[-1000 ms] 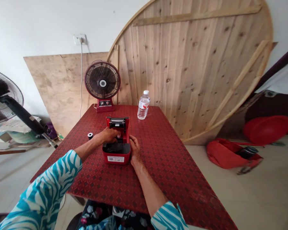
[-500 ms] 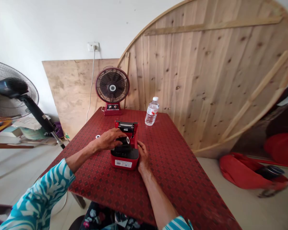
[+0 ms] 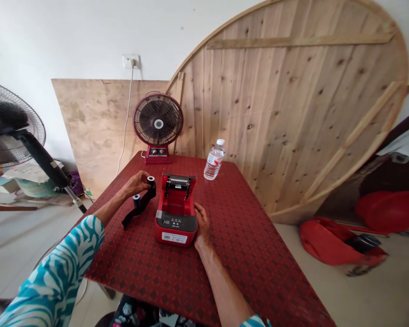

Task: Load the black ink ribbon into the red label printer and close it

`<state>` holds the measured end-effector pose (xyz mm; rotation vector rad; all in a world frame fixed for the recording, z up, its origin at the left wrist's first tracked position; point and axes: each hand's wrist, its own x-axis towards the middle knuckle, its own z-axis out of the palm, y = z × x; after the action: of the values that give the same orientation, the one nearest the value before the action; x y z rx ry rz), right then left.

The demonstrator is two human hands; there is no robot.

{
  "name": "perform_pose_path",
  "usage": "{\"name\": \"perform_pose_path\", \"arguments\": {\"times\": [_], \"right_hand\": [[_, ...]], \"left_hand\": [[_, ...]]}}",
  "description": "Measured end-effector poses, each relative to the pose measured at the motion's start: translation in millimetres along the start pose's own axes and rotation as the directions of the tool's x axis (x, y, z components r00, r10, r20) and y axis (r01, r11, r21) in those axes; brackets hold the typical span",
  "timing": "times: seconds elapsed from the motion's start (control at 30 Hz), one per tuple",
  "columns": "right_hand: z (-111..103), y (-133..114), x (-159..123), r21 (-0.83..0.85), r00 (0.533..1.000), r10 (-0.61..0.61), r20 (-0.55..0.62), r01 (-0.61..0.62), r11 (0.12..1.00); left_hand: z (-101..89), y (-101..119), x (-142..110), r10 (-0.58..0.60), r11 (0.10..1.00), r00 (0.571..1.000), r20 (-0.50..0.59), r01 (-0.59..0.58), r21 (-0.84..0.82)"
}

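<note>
My left hand [image 3: 138,183] pinches a roll of black ribbon [image 3: 152,185] with a white core, held just left of the printer. A loose black strip trails from it across the tabletop. A second small dark roll [image 3: 137,200] with a pale core stands beside that strip. In front of me sits a red and black label printer [image 3: 177,222], its lid raised at the back and its red inner bay bare. Around the printer's right side curl the fingers of my right hand [image 3: 202,225], partly hidden behind the casing.
The table [image 3: 245,254] has a red patterned cover. A water bottle [image 3: 214,161] and a red fan [image 3: 157,127] stand towards its back. Left of the table is a pedestal fan [image 3: 37,150]. A round wooden board [image 3: 279,104] leans on the wall; a red bag [image 3: 330,243] lies on the floor.
My left hand has lifted the black roll out of the printer and carried it left, the strip trailing. My right hand stays at the printer's side. The view has shifted slightly.
</note>
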<state>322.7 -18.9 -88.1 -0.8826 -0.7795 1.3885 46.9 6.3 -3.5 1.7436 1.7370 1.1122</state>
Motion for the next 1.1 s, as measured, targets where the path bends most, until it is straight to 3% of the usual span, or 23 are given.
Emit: {"name": "perform_pose_path", "arguments": {"times": [0.17, 0.33, 0.53, 0.6, 0.7, 0.87, 1.1], "right_hand": [[1, 0, -1, 0.006, 1.000, -0.002, -0.012, 0.002, 1.000], [1, -1, -2, -0.003, 1.000, 0.009, 0.005, -0.009, 1.000], [2, -1, -1, 0.001, 1.000, -0.010, -0.001, 0.010, 1.000], [2, 0, 0, 0.002, 1.000, -0.013, -0.013, 0.013, 1.000], [0, 2, 1, 0.003, 1.000, -0.019, -0.018, 0.019, 1.000], [-2, 3, 1, -0.012, 1.000, -0.012, 0.002, 0.012, 1.000], [-2, 6, 3, -0.007, 0.999, -0.034, -0.007, 0.034, 0.999]], "left_hand": [[20.0, -20, 7, -0.053, 0.998, 0.993, 0.105, 0.052, 0.020], [10.1, -25, 6, -0.066, 0.995, 0.987, 0.149, 0.075, -0.059], [-31.6, -33, -37, -0.060, 0.977, 0.991, 0.119, 0.083, -0.197], [-34.1, -37, -54, -0.086, 0.968, 0.984, 0.155, 0.120, -0.223], [-22.8, -39, -68, -0.132, 0.952, 0.974, 0.186, 0.177, -0.249], [-7.2, -33, -75, -0.155, 0.934, 0.981, 0.120, 0.185, -0.305], [-34.8, 2, -89, -0.180, 0.855, 0.979, 0.094, 0.203, -0.477]]}}
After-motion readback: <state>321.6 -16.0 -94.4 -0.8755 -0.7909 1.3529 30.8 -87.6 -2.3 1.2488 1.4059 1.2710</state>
